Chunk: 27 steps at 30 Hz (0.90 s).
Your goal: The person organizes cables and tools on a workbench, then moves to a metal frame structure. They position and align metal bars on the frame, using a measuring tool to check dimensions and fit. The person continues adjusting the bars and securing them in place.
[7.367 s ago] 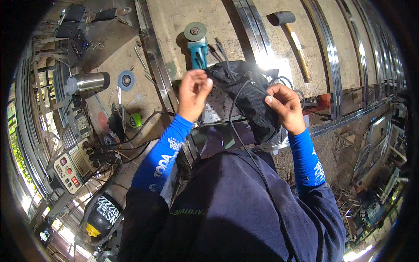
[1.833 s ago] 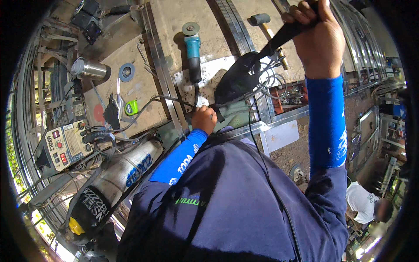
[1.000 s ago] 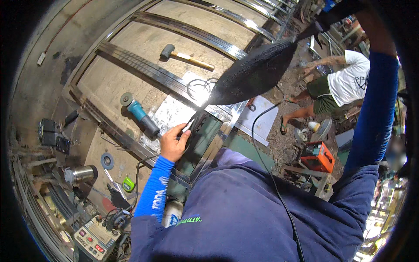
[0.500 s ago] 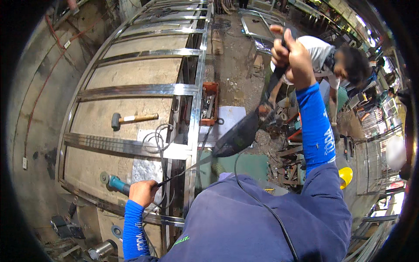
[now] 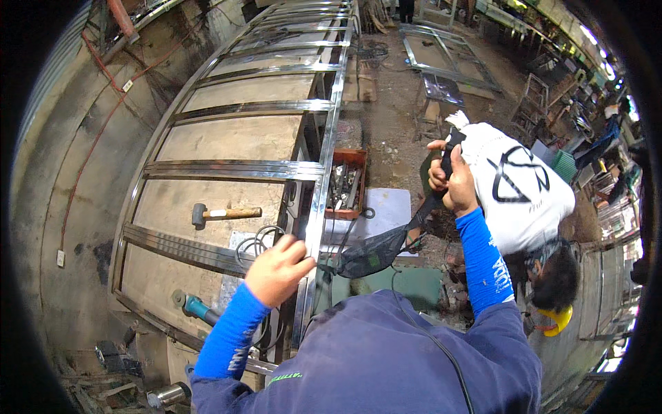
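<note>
The black bag (image 5: 376, 255) hung just below and right of the frame's middle, pulled long between your hands. Your right hand (image 5: 453, 181), higher on the right, was wrapped tight round its strap (image 5: 419, 218), likely to hold the bag up. Your left hand (image 5: 279, 270) was half curled near the other end; I can't tell if it gripped anything. The hammer (image 5: 236, 213) and grinder (image 5: 200, 308) lay at left, clear of the bag.
</note>
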### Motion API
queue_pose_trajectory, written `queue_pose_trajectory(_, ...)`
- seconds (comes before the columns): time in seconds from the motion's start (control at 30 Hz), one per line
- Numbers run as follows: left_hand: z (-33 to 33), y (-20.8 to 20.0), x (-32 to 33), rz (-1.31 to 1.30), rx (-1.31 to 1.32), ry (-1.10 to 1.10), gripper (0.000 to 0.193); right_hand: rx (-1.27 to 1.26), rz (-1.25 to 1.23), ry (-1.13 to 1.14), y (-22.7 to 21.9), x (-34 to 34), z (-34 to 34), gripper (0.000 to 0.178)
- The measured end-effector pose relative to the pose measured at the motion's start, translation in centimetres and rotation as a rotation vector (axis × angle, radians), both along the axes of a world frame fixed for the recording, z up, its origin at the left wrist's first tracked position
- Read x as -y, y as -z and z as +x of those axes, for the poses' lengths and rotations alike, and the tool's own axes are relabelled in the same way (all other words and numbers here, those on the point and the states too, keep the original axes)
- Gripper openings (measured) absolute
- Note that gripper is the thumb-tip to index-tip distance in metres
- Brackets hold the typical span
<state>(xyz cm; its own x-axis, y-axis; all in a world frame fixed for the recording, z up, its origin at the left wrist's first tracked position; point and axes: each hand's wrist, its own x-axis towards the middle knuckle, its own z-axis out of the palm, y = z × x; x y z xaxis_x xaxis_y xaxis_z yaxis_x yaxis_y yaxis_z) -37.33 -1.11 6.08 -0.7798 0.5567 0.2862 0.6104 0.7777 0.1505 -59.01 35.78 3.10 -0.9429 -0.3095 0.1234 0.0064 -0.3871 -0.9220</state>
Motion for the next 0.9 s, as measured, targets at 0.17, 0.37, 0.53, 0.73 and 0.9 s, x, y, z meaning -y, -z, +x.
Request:
queue_pose_trajectory(0.17,-4.3,0.5,-5.2,0.053,0.065,0.111,0.021,-0.048,0.186,-0.129,2.6,2.2,-1.0,0.054)
queue_pose_trajectory(0.37,-5.3,1.3,-5.6,0.164,0.143,0.039,0.023,-0.056,0.228,-0.163,6.5,4.9,-2.9,0.046)
queue_pose_trajectory(0.53,-6.1,2.0,-5.0,0.320,0.078,-0.102,0.023,0.138,0.162,-0.336,9.4,6.7,-5.1,0.040)
queue_pose_trajectory(0.73,-8.6,2.4,-6.3,0.426,-0.031,-0.234,0.028,0.068,0.332,-0.571,10.2,8.9,-6.1,0.035)
queue_pose_trajectory(0.9,-11.0,3.8,-9.2,0.380,-0.038,-0.148,0.032,-0.179,0.225,-1.065,8.6,10.5,-3.0,0.074)
